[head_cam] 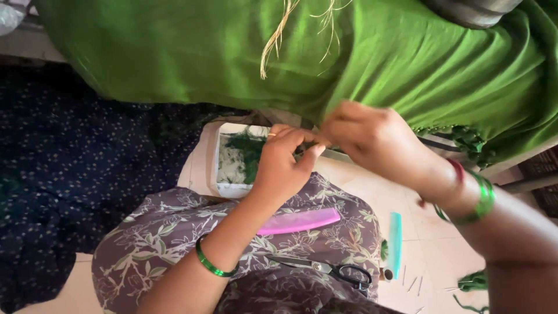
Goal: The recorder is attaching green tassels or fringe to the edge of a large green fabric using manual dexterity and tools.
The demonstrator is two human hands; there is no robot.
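Observation:
A large green cloth (232, 52) is draped across the top of the head view, with pale loose threads (278, 38) hanging on it. My left hand (283, 163) and my right hand (372, 136) meet at the cloth's lower edge, fingers pinched on the edge and its green threads. Green bangles ring both wrists. A white box (228, 174) with green thread scraps lies just under my hands.
A pink comb (299, 221) and black-handled scissors (325, 268) rest on my floral-print lap. A teal comb (395, 244) and several pins (414, 283) lie on the tiled floor at right. A dark dotted fabric (70, 174) covers the left.

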